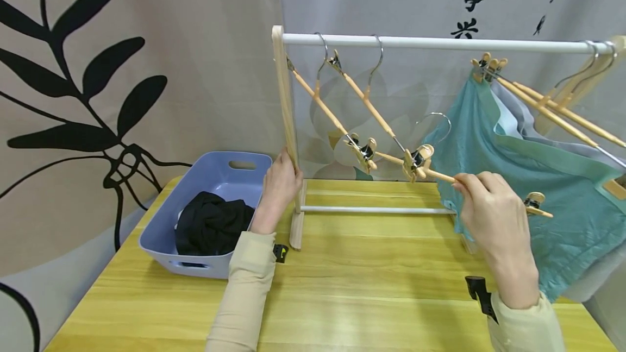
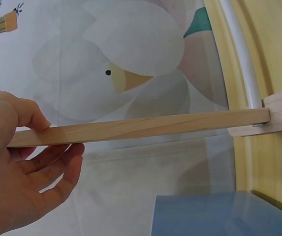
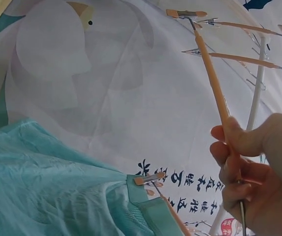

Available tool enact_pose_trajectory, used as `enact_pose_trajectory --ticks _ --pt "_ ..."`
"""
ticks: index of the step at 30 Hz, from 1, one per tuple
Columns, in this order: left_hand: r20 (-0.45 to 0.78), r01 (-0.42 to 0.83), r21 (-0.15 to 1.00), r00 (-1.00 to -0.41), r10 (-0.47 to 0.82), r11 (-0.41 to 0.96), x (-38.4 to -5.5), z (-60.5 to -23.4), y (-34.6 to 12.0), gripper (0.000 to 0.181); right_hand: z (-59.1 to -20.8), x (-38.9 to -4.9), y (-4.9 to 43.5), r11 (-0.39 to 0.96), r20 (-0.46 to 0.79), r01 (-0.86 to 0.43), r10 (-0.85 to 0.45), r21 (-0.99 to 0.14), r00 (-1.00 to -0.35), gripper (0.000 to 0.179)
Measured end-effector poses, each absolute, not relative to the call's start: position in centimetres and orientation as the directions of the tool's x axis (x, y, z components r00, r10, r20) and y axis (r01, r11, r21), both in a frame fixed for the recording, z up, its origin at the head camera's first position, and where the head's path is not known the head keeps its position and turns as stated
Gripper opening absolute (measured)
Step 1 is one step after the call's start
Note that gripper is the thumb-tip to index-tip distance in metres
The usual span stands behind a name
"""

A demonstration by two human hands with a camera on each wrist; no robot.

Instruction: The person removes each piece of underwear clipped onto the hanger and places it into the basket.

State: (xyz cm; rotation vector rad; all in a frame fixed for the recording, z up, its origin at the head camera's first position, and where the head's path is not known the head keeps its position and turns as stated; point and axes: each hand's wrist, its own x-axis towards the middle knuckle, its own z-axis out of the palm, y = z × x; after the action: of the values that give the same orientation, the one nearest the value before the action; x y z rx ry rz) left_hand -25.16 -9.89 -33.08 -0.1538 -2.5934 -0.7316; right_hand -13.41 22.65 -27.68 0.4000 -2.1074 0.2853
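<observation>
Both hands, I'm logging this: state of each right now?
Left hand: closed, holding wooden rack upright.
Right hand: closed, holding wooden clip hanger.

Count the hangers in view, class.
5: two bare hangers at the left of the rail, one hanger in the right hand, two garment-bearing hangers at the rail's right.

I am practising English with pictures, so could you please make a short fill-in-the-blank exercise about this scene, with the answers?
1. The right hand holds a ____ with clips.
2. The left hand grips a post made of ____.
3. The cloth in the basin is ____.
4. The top bar is ____.

Missing words: hanger; wood; black; white.
</observation>
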Motion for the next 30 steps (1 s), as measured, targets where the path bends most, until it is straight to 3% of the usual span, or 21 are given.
enact_pose_trajectory --ticks 15,30 --pt "0.460 0.233 0.458 -0.888 -0.004 0.858 -25.1 -33.2 -10.0 0.054 -25.7 -14.1 21.5 0.941 0.894 -0.339 -0.134 -0.021 -0.428 0.016" --pt "0.453 0.234 0.462 -0.891 -0.001 0.855 -25.2 -33.2 -10.0 0.053 -23.7 -14.7 20.2 0.951 0.936 -0.288 0.004 -0.112 -0.353 0.030"
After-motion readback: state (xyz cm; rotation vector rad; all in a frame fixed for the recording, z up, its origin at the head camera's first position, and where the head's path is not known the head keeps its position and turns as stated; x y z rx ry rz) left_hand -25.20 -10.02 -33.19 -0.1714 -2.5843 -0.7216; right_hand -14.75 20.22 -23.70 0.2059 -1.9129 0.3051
